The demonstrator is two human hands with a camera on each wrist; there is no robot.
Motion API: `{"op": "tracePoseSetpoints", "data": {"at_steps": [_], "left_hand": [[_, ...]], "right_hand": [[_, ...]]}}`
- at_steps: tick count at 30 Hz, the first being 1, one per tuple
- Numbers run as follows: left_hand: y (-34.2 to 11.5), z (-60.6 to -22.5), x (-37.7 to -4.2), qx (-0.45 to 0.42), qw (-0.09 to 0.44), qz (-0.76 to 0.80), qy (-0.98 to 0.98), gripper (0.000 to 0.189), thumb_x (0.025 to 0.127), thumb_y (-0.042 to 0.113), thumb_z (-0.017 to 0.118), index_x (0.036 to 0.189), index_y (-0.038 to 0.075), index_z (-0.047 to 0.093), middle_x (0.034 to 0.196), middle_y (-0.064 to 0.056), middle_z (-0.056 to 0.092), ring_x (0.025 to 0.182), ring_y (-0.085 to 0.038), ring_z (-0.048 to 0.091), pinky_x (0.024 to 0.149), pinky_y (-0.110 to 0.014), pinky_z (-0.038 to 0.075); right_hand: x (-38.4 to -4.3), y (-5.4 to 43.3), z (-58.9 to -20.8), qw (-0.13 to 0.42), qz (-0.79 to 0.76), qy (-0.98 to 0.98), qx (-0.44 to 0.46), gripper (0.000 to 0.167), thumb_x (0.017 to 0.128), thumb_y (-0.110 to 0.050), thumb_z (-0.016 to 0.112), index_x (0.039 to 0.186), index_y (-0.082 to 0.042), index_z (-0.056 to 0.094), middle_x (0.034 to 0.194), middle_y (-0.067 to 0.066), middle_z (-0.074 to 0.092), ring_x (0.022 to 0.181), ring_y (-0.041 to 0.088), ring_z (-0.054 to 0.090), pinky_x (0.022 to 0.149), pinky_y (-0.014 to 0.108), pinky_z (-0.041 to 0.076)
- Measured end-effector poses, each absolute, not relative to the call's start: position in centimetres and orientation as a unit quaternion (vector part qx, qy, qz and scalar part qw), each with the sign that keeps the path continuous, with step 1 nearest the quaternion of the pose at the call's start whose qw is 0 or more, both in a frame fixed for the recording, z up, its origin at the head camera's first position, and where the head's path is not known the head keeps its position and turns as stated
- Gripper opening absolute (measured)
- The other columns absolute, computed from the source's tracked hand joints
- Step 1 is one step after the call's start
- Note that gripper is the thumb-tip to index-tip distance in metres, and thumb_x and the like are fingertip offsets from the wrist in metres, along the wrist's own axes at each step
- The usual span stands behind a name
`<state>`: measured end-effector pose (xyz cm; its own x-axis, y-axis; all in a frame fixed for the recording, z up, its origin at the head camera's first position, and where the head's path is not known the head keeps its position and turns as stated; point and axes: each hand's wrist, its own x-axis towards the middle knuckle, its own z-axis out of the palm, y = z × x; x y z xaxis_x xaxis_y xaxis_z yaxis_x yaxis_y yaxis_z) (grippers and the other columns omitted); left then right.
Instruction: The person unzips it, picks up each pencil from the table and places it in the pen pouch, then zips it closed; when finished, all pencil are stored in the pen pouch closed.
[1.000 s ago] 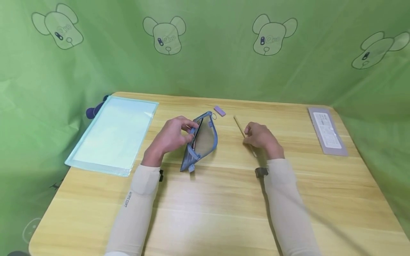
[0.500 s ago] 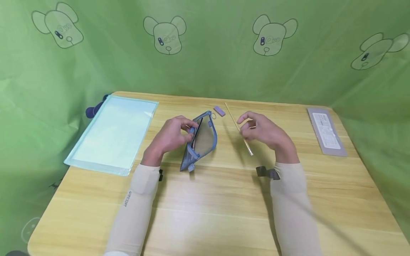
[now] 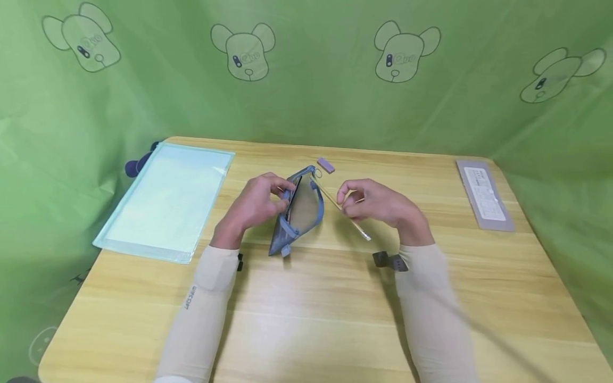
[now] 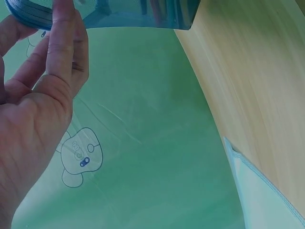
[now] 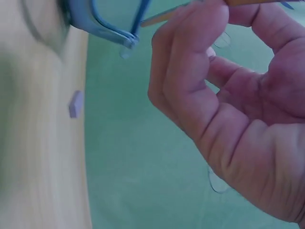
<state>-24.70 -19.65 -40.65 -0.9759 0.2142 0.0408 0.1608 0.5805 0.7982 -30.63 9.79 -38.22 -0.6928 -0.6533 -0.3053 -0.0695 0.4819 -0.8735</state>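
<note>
A blue mesh zip pencil case stands on the table with its mouth spread wide. My left hand pinches its left rim; in the left wrist view that hand's fingers hold the zipped edge, and slim items show through the mesh. My right hand pinches a yellow pencil above the table. The pencil slants, its far end overlapping the case's right rim in the head view and its silvery end toward me. In the right wrist view the pencil passes between curled fingers, near the case.
A purple eraser lies just behind the case. To the left is a pale blue zip document folder, and at the far right a flat lilac item with a white label. A green curtain hangs behind the wooden table.
My right hand has lifted the pencil off the table and carried it left to the pencil case's rim. The left hand has stayed on the case.
</note>
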Motion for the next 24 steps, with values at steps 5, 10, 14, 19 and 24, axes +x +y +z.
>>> {"op": "tracePoseSetpoints", "data": {"at_steps": [5,10,14,19,24], "left_hand": [[-19.2,-40.7,-24.7,0.109,0.037,0.449,0.886,0.038,0.094,0.000,0.073,0.132,0.003,0.075,0.136,-0.014,0.068,0.117,-0.030,0.072,0.084,-0.032,0.059],[-18.5,-40.6,-24.6,0.122,0.048,0.440,0.888,0.039,0.094,0.001,0.074,0.133,0.004,0.075,0.133,-0.013,0.069,0.116,-0.028,0.071,0.089,-0.036,0.058],[-17.9,-40.6,-24.5,0.138,0.055,0.435,0.888,0.038,0.095,0.001,0.075,0.132,0.003,0.075,0.128,-0.013,0.070,0.113,-0.027,0.071,0.091,-0.036,0.059],[-17.3,-40.5,-24.4,0.142,0.060,0.440,0.884,0.038,0.096,0.002,0.075,0.134,0.003,0.074,0.128,-0.015,0.070,0.113,-0.027,0.070,0.093,-0.037,0.061],[-17.4,-40.7,-24.6,0.111,0.045,0.465,0.877,0.039,0.094,0.002,0.077,0.133,0.007,0.075,0.131,-0.012,0.069,0.117,-0.027,0.071,0.091,-0.035,0.061]], "right_hand": [[-30.8,8.1,-39.2,0.324,-0.475,0.791,-0.209,0.020,0.089,0.005,0.059,0.109,0.005,0.058,0.077,0.001,0.060,0.069,0.013,0.057,0.066,0.024,0.050],[-30.8,6.5,-40.0,0.289,-0.501,0.795,-0.182,0.019,0.091,0.005,0.060,0.110,0.005,0.059,0.089,0.006,0.061,0.074,0.014,0.059,0.067,0.023,0.054],[-30.6,5.2,-40.6,0.260,-0.497,0.808,-0.179,0.017,0.093,0.007,0.062,0.110,0.006,0.061,0.098,0.009,0.057,0.081,0.016,0.058,0.070,0.023,0.056],[-30.2,3.5,-41.3,0.225,-0.451,0.845,-0.176,0.014,0.096,0.002,0.070,0.108,0.002,0.065,0.101,0.010,0.063,0.084,0.018,0.063,0.076,0.031,0.062],[-29.7,2.5,-41.6,0.206,-0.416,0.869,-0.173,0.014,0.095,0.001,0.074,0.106,-0.004,0.067,0.104,0.011,0.069,0.093,0.023,0.066,0.085,0.035,0.060]]}}
